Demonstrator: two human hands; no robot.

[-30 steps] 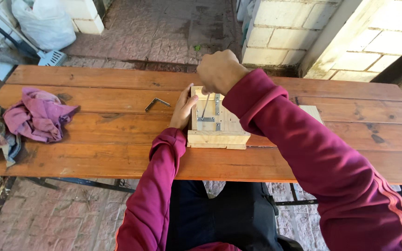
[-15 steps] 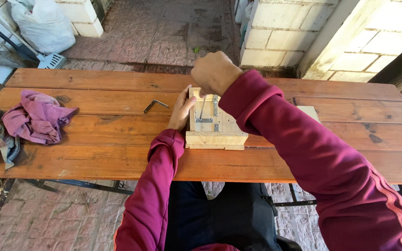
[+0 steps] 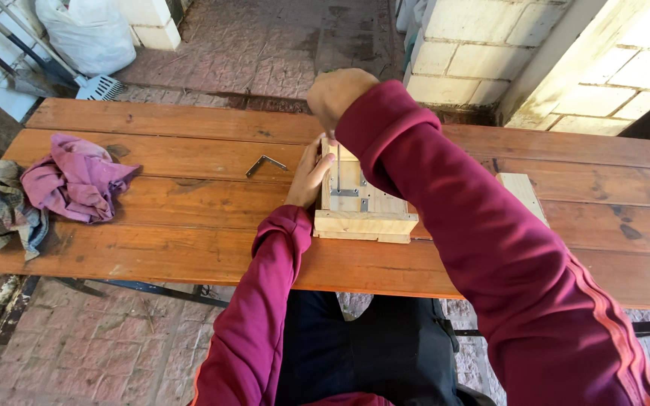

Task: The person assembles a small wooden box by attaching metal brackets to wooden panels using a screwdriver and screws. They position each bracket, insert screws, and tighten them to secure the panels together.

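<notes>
Head view of a wooden bench (image 3: 189,248), with the small wooden box (image 3: 362,203) near its front edge taken as landmark. The box is steadied from its left side by the left hand (image 3: 308,177), which is laid flat and open against the wall, fingers extended. Directly above the box, the right hand (image 3: 338,96) is held closed in a fist around the top of a thin screwdriver (image 3: 338,162), whose shaft is set upright and reaches down to the metal brackets (image 3: 346,192) inside the box. Compared with half a second and one second earlier, the fist is seen a little turned over the same spot while the box and left hand are unmoved; this is judged to be a screw being driven, partly seated at most. Left of the box a loose angle bracket (image 3: 265,163) is lying; far left, crumpled rags (image 3: 77,180); just right, a wooden block (image 3: 522,195).
</notes>
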